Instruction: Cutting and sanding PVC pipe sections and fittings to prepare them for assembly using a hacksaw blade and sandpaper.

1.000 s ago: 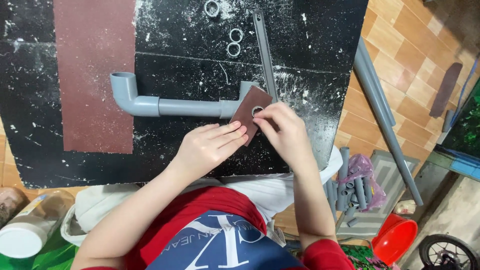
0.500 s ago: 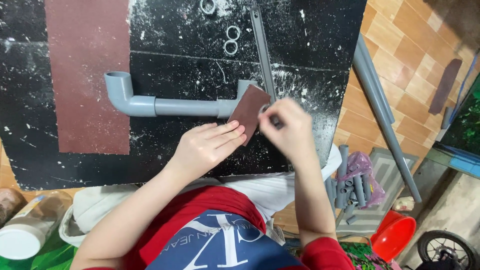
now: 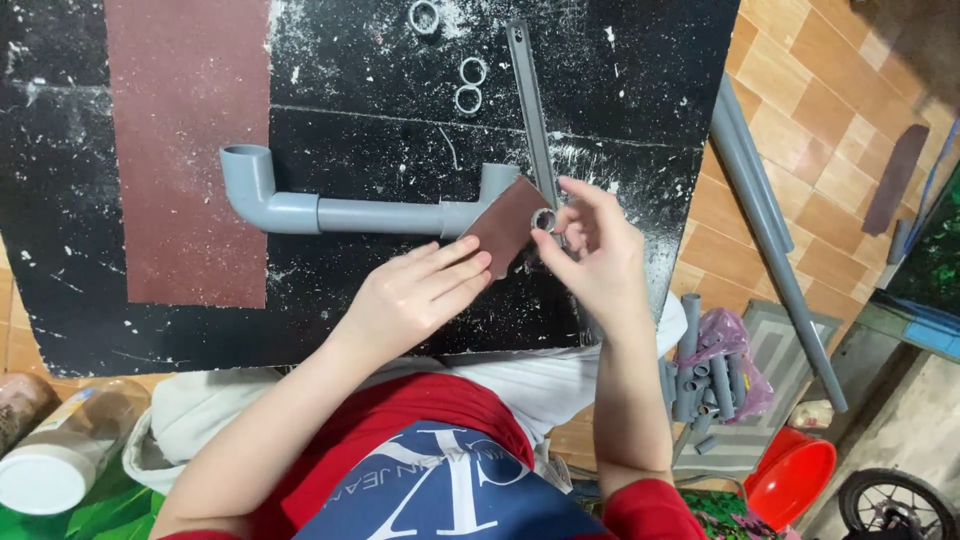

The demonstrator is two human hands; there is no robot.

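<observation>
Black work mat (image 3: 620, 60), dusted with white specks, spread flat over orange floor tiles; one count
Large brown sandpaper sheet (image 3: 185, 150) laid flat on left half of mat; one count
Two long grey pipes (image 3: 770, 230) lying side by side on tiles right of mat
Grey pipe assembly (image 3: 370, 212) lying across mat centre: one straight run, upturned elbow at each end, two elbows counted
Flat grey strip (image 3: 530, 110) running from top of mat down toward right elbow; one count
Left hand (image 3: 415, 300) flat, fingers extended and pressed together, tips pinning small brown sandpaper piece (image 3: 505, 222) against mat just beside right elbow
Right hand (image 3: 595, 255) raised just right of sandpaper piece, thumb and fingertips closed in pinch on small grey ring (image 3: 544, 219); ring at sandpaper's right edge, contact between them not resolvable
Three loose grey rings (image 3: 468, 98) on mat near top: one alone, two touching as pair
</observation>
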